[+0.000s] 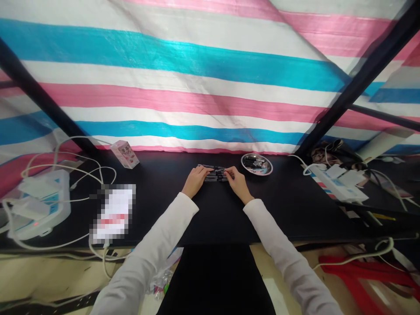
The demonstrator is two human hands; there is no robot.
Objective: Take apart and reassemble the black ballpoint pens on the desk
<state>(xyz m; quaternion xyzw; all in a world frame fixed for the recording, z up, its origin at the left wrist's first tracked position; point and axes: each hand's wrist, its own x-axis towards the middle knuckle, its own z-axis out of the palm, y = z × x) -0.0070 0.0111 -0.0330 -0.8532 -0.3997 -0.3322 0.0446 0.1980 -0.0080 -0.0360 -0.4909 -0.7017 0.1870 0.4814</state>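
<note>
Black pens [215, 173] lie side by side mid-table [282, 210]. I see left hand [196, 180] and right hand [238, 183] clenched on row from either end; even pressure keeps pens aligned. Oval metal dish [257, 164] holding more dark pens sits just beyond; carton [124, 154] farther left.

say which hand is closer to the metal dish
Right: the right hand is just below-left of the dish; the left hand is farther left, beyond the pens.
</note>
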